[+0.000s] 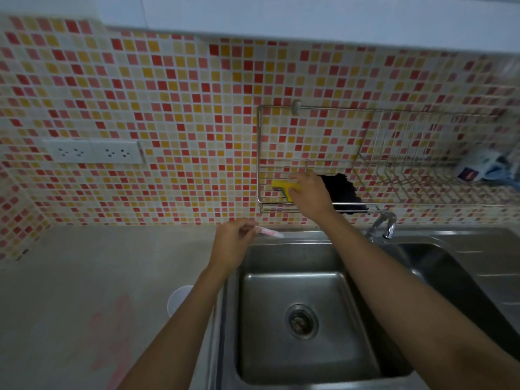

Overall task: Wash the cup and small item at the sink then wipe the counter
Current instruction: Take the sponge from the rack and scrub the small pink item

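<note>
My left hand (232, 237) is closed on a small pink-and-white item (268, 232) and holds it over the back left rim of the steel sink (298, 249). My right hand (311, 192) reaches up into the wire wall rack (261, 153) and grips a yellow sponge (281, 187) lying on its shelf. A white cup (177, 301) stands on the grey counter (70, 291) left of the sink, partly hidden behind my left forearm. A pink smear (115, 333) marks the counter near the front.
A dark cloth (342, 192) lies in the rack right of my hand. The tap (384, 223) stands between two basins. A blue-white packet (481, 164) sits at the rack's far right. Wall sockets (92, 152) are on the tiled wall at left.
</note>
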